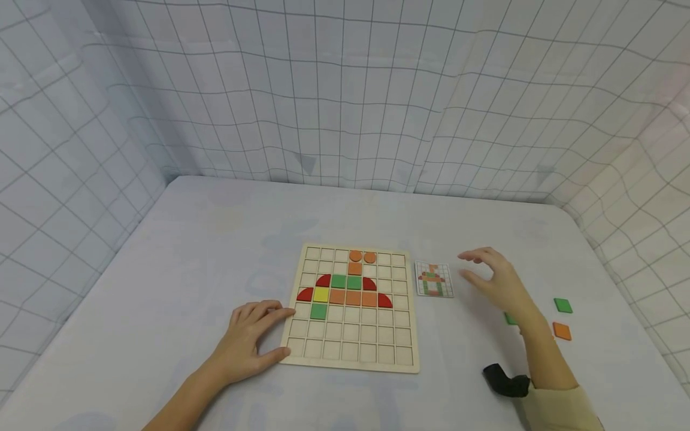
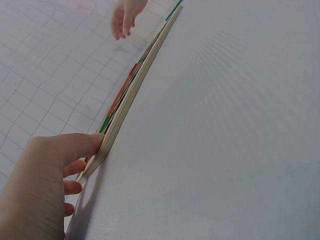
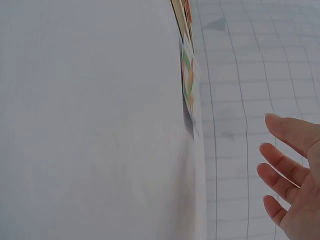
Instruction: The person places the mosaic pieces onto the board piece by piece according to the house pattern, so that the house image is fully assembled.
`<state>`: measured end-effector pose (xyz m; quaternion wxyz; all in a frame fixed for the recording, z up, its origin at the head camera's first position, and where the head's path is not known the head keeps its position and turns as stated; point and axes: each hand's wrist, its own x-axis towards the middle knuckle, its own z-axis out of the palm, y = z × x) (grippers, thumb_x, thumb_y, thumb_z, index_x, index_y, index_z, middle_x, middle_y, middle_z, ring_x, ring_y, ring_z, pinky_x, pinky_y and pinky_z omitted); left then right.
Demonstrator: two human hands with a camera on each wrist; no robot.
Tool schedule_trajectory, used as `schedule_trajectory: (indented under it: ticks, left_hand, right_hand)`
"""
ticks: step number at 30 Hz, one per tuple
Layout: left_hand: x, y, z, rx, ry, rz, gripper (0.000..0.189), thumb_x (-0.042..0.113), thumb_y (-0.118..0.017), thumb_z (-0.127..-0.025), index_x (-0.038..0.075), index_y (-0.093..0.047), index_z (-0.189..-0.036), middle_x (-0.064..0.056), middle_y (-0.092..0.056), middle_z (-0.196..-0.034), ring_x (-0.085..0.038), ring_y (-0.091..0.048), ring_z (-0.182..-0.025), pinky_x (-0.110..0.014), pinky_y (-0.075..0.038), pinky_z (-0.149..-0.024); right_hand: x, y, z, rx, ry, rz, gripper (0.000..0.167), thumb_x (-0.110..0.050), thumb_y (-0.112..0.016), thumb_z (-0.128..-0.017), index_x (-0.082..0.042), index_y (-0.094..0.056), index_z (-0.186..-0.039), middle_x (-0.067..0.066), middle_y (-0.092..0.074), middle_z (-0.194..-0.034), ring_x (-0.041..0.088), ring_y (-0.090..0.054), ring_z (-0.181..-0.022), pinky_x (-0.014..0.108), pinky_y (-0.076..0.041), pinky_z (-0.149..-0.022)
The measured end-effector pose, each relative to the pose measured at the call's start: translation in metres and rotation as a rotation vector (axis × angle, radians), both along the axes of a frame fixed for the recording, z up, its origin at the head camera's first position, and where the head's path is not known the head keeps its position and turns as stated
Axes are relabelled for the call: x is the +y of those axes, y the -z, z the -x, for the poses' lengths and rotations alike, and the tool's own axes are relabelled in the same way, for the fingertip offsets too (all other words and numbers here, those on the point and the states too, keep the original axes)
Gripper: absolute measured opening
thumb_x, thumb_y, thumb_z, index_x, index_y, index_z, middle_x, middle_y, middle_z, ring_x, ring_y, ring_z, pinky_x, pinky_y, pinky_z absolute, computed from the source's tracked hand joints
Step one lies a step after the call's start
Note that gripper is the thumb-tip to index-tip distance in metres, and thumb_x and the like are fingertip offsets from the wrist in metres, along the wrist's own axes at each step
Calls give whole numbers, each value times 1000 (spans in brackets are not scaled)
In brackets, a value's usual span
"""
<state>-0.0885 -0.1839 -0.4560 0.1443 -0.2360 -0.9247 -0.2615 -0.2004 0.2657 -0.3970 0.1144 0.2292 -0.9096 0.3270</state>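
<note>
My left hand [image 1: 249, 342] lies at the left edge of a wooden grid board [image 1: 350, 364], its thumb and index fingertip touching the rim. In the left wrist view, the thumb [image 2: 82, 146] presses on the board's edge. Tiles fill part of the grid: orange circles and squares, red quarter-circles, a yellow square [image 1: 321, 294] and several green squares, one [image 1: 318, 311] low on the left. To the right of the board lies a small pattern card [image 1: 434, 288]. My right hand [image 1: 498, 282] hovers beside the card, fingers loosely bent and apart, holding nothing.
Loose tiles lie at the right, among them a green square [image 1: 563, 305] and an orange square [image 1: 562, 331]; another green one [image 1: 510, 318] is partly hidden by the right wrist. A black curved object [image 1: 505, 381] is at the right forearm. Grid-patterned curtains [image 1: 345, 96] surround the table.
</note>
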Motion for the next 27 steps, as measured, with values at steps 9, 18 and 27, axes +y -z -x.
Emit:
schedule_trajectory:
  ticks: [9,18,27]
  left_hand:
    - [0,0,0,5,2,3,55,37,-73,-67,19,-59,-117,1,-51,-113,-20,-40,-105,-44,-23,-87]
    - [0,0,0,4,-2,6,55,37,-73,-67,20,-59,-118,1,-51,-113,-21,-40,-105,-44,-24,-86]
    - [0,-1,0,4,1,7,55,37,-73,-67,20,-59,-118,1,-51,-113,-20,-39,-105,-44,-24,-86]
  right_hand:
    - [65,3,-16,-143,98,-32,28,-15,-62,-87,-4,-59,-113,10,-51,-112,22,-40,-97,53,-32,-83]
    - [107,12,-28,-215,168,-80,28,-21,-59,-90,-6,-59,-113,11,-47,-115,19,-36,-104,56,-30,-84]
    - [156,27,-36,-236,323,-117,35,-26,-59,-89,-1,-56,-115,11,-46,-114,-1,-33,-91,54,-31,-78]
